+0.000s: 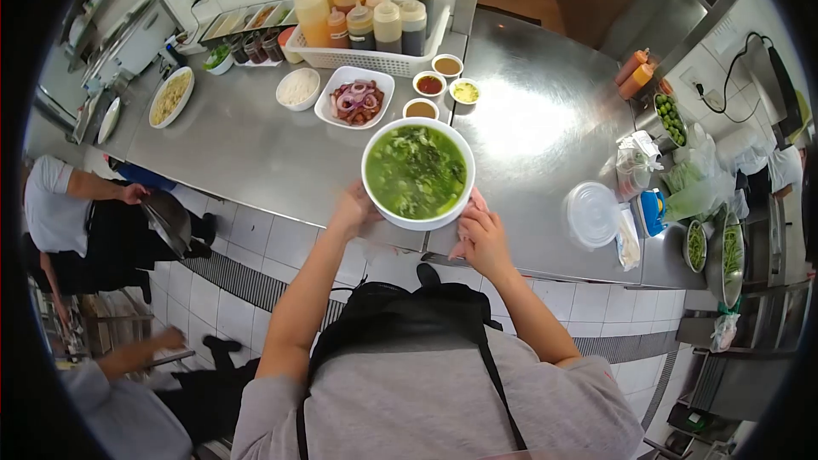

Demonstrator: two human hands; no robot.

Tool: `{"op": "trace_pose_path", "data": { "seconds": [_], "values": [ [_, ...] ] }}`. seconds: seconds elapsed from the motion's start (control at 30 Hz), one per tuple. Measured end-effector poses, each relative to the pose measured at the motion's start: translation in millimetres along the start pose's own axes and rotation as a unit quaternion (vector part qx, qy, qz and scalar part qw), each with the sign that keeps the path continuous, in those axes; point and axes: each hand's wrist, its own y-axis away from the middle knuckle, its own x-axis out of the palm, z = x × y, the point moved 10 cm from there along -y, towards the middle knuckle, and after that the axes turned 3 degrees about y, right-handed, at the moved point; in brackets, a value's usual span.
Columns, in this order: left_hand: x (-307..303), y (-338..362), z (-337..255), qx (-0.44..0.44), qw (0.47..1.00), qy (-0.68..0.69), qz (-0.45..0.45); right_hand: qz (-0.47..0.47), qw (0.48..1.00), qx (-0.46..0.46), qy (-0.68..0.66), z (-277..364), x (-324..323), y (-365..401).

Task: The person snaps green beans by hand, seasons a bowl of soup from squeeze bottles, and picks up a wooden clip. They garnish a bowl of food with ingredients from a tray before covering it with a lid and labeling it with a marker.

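Observation:
A large white bowl of green soup (417,172) with leafy bits is level at the front edge of the steel counter. My left hand (352,211) is closed against the bowl's left side, its fingertips partly hidden behind it and slightly blurred. On the bowl's lower right, my right hand (484,234) is closed on what looks like a pink cloth (461,248), pressed against the bowl. Just behind stand small cups of brown sauce (421,109), red sauce (429,84) and a chopped yellowish garnish (464,92). A square white dish of meat with onion rings (354,104) sits to their left.
Left on the counter are a rice bowl (298,89) and an oval plate of pale food (172,97). A basket of squeeze bottles (366,55) stands at the back. Plastic lids (593,215) and a limes container (671,119) lie right. A co-worker (64,204) holds a metal pan (166,220).

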Motion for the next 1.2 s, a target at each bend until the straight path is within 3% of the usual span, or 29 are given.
{"op": "trace_pose_path", "data": {
  "seconds": [0.13,0.17,0.2,0.27,0.43,0.6,0.77,0.87,1.13,1.2],
  "values": [
    [53,-10,7,-0.034,0.996,-0.045,0.065,-0.04,0.996,0.072,0.046,-30,-47,13],
    [66,-9,9,-0.059,0.995,-0.033,0.07,-0.048,0.994,0.093,-0.045,-41,-57,11],
    [79,-13,10,-0.059,0.995,-0.035,0.074,-0.051,0.993,0.095,-0.043,-44,-67,12],
    [106,-23,21,-0.075,0.993,0.003,0.091,-0.099,0.98,0.15,0.086,-54,-93,27],
    [162,-45,24,-0.081,0.994,0.02,0.072,-0.006,0.969,0.232,0.085,-83,-92,64],
    [219,-75,25,-0.088,0.992,0.051,0.07,-0.152,0.945,0.286,0.031,-91,-116,58],
    [263,-101,14,-0.073,0.995,0.062,0.033,-0.187,0.944,0.264,0.067,-137,-116,9],
    [285,-114,12,-0.067,0.993,0.095,0.014,-0.149,0.948,0.261,0.107,-175,-96,-6],
    [319,-163,19,-0.056,0.99,0.124,-0.031,-0.067,0.982,0.127,0.124,-141,-63,-31],
    [322,-177,25,-0.042,0.992,0.11,-0.046,-0.008,0.989,0.139,0.045,-135,-42,-28]
  ]
}}
